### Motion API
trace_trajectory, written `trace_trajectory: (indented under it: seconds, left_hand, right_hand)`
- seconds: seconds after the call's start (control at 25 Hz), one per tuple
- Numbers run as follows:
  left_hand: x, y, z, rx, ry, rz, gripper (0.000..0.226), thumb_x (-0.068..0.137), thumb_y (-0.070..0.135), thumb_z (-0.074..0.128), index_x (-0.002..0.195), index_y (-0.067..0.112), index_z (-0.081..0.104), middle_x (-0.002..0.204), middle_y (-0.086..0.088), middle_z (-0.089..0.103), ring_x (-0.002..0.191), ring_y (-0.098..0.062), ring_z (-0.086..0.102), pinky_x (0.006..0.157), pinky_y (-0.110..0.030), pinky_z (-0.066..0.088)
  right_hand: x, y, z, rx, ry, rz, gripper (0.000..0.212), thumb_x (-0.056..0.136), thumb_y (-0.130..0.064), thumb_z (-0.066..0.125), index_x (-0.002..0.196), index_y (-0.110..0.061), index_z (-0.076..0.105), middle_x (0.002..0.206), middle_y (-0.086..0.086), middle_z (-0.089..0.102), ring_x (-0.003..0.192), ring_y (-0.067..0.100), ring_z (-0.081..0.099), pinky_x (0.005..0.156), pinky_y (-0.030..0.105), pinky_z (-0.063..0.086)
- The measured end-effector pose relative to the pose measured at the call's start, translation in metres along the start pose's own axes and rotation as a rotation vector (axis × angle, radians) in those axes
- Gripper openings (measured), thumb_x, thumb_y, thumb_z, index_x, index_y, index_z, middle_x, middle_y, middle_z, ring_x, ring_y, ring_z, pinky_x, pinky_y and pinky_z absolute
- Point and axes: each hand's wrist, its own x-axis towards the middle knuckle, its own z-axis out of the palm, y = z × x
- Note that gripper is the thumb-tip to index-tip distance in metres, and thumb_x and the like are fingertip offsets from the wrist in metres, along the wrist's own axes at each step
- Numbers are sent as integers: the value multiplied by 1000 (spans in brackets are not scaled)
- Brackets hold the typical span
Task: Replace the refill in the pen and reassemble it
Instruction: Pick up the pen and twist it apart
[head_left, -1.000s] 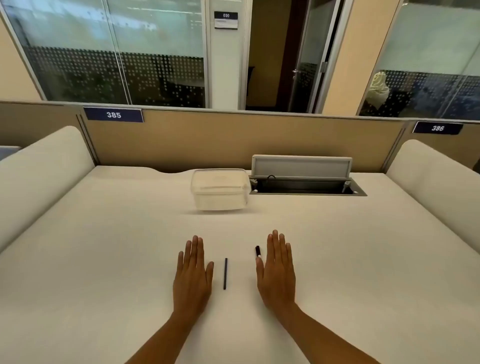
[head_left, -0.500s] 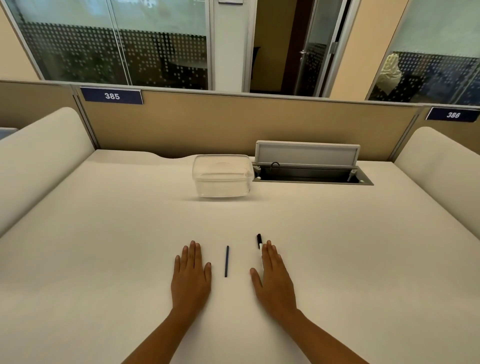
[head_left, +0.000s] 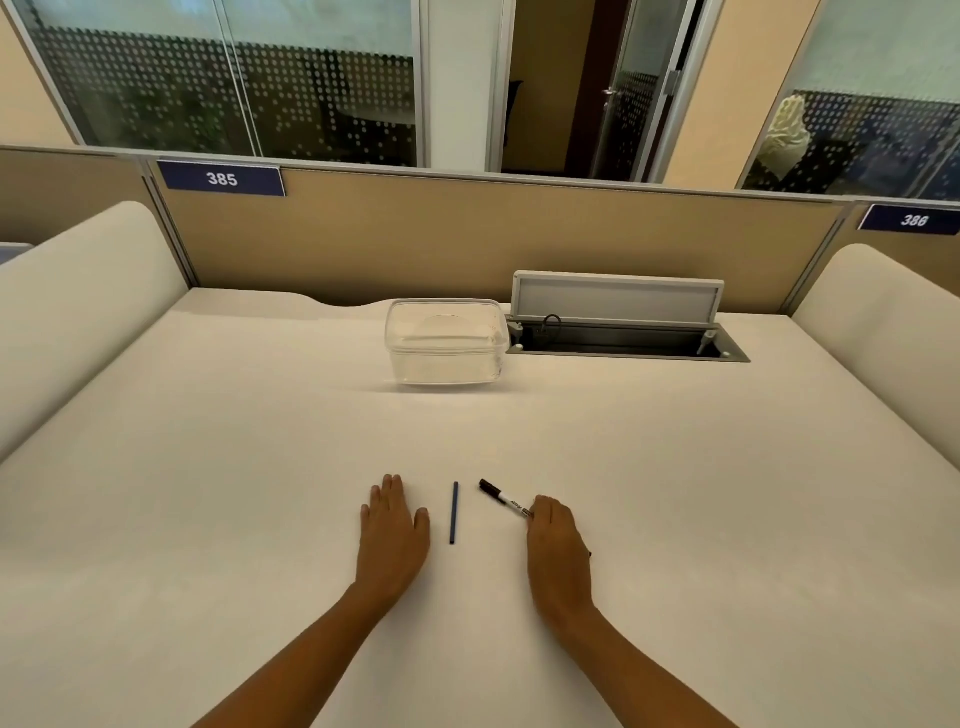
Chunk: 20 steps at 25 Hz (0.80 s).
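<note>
A thin dark blue refill lies lengthwise on the white table between my two hands. My left hand rests flat, palm down, just left of it, fingers together and holding nothing. A pen with a black cap and white barrel points up and to the left. My right hand curls over the pen's near end, with the fingers closed on it, and that end is hidden under the hand.
A clear plastic container stands at the back centre of the table. Right of it is an open cable hatch with its lid raised. Padded white side walls and a tan partition bound the desk.
My right hand went from lying flat beside the pen to closing on its near end. The pen has swung to point up-left. The refill and my left hand have kept their places.
</note>
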Motion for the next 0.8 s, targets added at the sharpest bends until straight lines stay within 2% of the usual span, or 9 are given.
trace_trajectory:
  seconds: [0.08,0.16,0.28,0.36,0.48,0.64,0.72,0.8]
  left_hand:
    - [-7,16,-6,-178,6,-11,51,99,25,30,148,11,20,159,-6,14,147,-19,7,117,-32,-1]
    - [-17,32,-9,-285,5,13,41,100,27,29,139,20,41,156,-2,25,146,-18,12,117,-33,6]
    - [-29,54,-13,-479,-120,-11,37,99,37,31,121,31,60,144,4,46,139,-15,33,110,-30,25]
    - [-33,63,-13,-733,-309,-50,38,97,41,35,117,27,63,132,3,58,128,-15,47,105,-31,34]
    - [-34,70,-17,-1157,-515,-144,40,98,31,38,113,5,64,110,-10,71,96,-23,68,88,-34,50]
    - [-31,82,-33,-1344,-450,-195,33,99,21,36,94,1,62,91,-9,76,91,-27,68,79,-35,52]
    - [-26,83,-43,-1441,-429,-228,32,99,20,36,84,2,58,78,-9,75,80,-25,73,77,-39,56]
    - [-22,83,-51,-1517,-453,-229,33,99,21,35,76,4,54,64,-7,68,69,-22,72,71,-40,59]
  right_hand:
    - [0,0,-3,139,5,35,19,78,2,67,77,-11,53,68,3,56,54,16,51,44,24,40]
    - [1,-3,-11,428,-20,103,7,90,-8,55,84,-11,53,78,4,59,66,19,54,55,26,46]
    - [-1,-12,-33,801,-129,233,5,92,-13,54,87,-14,56,83,2,65,72,16,61,58,18,46]
    - [-2,-19,-45,921,-278,294,5,92,-17,56,89,-16,59,80,0,68,64,12,63,55,16,48]
    - [-4,-27,-62,1034,-491,329,15,93,-27,53,93,-14,62,70,0,66,57,12,59,55,21,48]
    - [-4,-22,-84,1194,-741,286,31,98,-28,42,98,-7,65,78,1,67,61,12,59,59,23,49]
    - [-3,-16,-91,1263,-907,265,34,100,-22,39,105,-2,66,83,4,66,67,13,59,65,24,51]
    - [0,-13,-96,1386,-1040,268,34,99,-19,39,109,2,64,83,5,63,68,13,56,64,24,50]
